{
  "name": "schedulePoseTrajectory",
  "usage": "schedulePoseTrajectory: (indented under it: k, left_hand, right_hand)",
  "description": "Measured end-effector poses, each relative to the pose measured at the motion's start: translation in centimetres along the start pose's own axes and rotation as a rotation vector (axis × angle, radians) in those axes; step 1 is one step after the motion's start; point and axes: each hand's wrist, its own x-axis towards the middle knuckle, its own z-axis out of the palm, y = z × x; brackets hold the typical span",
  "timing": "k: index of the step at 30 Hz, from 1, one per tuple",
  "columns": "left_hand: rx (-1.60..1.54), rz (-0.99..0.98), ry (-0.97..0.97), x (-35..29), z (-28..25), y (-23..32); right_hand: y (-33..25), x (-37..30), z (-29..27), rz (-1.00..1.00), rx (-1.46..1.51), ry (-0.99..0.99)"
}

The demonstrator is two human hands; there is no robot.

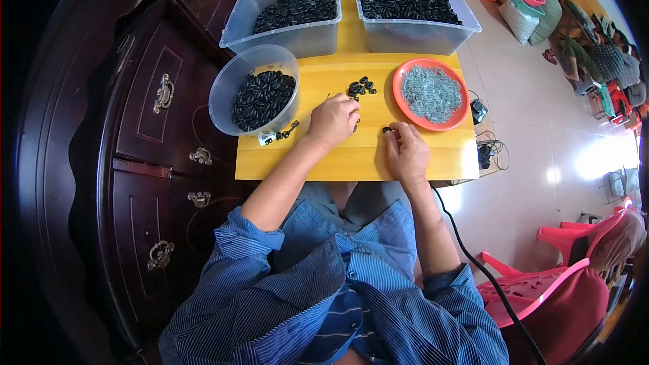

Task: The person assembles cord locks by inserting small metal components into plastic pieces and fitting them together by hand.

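I'm seeing a yellow wooden table (304, 162); over it, bare left hand (332, 120) showing curled fingers (can't tell its grip), bare right hand (409, 154) pinching a small black oval piece (387, 129), probably light, stiff, slippery, wanting an edge hold.

The left hand (333, 122) partly hides a black piece (355, 128).

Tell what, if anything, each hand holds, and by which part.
The right hand appears to pinch a black piece; the exact spot can't be told. A dark bit shows by the left hand; whether it's held is unclear.
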Motion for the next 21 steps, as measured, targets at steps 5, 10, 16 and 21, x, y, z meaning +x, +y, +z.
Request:
schedulePoseTrajectory:
  k: [5,10,16,21]
  left_hand:
    - [0.093,0.015,-0.092,0.4,0.0,0.0]
    - [0.113,0.005,-0.188,1.0,-0.3,0.0]
    - [0.208,0.033,-0.228,0.9,-0.4,1.0]
    - [0.167,0.012,-0.240,0.9,0.2,1.2]
  right_hand:
    - [-0.2,0.0,-0.1,0.014,0.015,0.001]
    - [-0.2,-0.1,-0.1,0.008,0.024,0.013]
    - [0.0,-0.1,0.0,-0.018,0.073,0.057]
    - [0.1,-0.1,-0.1,-0.016,0.114,0.082]
